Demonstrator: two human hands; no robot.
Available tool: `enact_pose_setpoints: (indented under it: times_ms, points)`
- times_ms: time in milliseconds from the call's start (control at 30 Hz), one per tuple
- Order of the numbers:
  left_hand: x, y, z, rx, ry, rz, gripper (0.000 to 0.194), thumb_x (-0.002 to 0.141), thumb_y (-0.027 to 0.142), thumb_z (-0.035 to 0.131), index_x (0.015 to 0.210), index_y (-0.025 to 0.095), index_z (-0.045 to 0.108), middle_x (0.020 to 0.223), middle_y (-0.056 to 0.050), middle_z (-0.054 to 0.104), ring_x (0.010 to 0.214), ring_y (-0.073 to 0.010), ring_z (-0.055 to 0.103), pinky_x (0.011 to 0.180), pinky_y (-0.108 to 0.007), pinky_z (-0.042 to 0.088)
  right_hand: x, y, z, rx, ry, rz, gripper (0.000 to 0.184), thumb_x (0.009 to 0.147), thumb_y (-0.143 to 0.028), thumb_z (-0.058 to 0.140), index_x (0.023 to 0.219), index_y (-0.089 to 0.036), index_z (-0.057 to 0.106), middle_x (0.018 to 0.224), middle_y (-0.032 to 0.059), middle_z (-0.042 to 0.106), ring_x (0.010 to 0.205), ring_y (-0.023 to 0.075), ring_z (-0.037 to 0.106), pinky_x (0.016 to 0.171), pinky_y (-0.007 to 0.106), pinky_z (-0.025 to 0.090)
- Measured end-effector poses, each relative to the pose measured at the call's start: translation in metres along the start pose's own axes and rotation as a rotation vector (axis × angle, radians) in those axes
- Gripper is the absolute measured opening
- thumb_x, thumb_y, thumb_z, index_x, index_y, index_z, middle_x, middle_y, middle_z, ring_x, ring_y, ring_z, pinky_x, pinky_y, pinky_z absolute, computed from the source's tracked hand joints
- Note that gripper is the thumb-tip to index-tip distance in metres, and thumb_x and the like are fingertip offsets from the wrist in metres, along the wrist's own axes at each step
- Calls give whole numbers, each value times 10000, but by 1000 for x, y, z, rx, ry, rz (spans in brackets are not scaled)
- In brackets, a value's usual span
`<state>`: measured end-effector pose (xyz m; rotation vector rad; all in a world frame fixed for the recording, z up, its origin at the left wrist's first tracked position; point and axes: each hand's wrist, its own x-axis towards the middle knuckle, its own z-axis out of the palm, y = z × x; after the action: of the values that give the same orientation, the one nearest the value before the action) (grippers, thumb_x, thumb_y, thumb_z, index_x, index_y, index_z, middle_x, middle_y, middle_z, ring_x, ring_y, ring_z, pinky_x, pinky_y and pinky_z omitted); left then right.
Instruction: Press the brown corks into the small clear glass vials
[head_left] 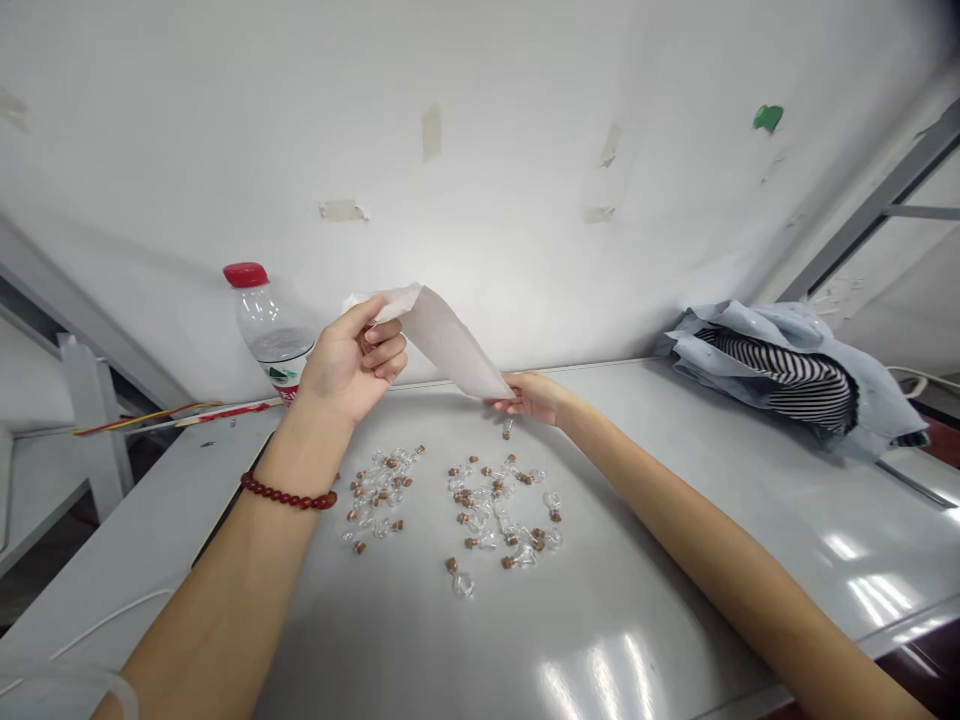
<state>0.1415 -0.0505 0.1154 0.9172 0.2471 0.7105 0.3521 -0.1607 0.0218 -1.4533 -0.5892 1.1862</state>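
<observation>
A thin white paper-like sheet point(454, 345) slants down from left to right above the table. My left hand point(356, 360) is closed on its raised, folded end. At the lower right end, my right hand point(534, 398) has its fingers closed on the sheet's tip. Just under that hand lies a small corked glass bottle point(508, 429). Several more tiny clear bottles with cork stoppers lie in two loose groups, a left group point(379, 490) and a right group point(499, 505). One bottle point(461, 582) lies apart, nearer to me.
A large plastic bottle with a red cap point(246, 275) stands behind my left forearm. Folded blue and striped cloth point(795, 370) lies at the right. Red and yellow cables point(172, 413) run along the wall at left. A dark-edged flat object point(232, 500) is partly hidden by my left arm.
</observation>
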Motion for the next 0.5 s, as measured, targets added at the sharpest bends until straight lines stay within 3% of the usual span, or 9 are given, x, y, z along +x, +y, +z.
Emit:
enact_pose_setpoints:
  times_ms: [200,367,500]
  points:
    - [2,-1,-7,108,33,-15,200,722,109,513,582,184,391,463,76,371,324,-41,242,326,-184,224,3,-7,-20,-13,90,-109,151,851,-14,570,747,-87,650,777,83,695,671,85,661,702,135,560]
    - [10,-7,-20,259,303,-69,205,726,179,486,554,187,375,433,90,257,318,-38,190,314,-176,170,-9,-25,-45,-113,68,-147,82,799,-17,648,787,-98,650,796,73,686,692,103,681,775,181,578]
    - [17,-19,-36,334,489,-116,131,703,139,500,620,186,411,455,97,293,315,-37,201,310,-169,144,-15,-33,-58,-283,95,-162,130,756,-69,720,716,-123,609,775,80,684,761,152,705,804,238,575]
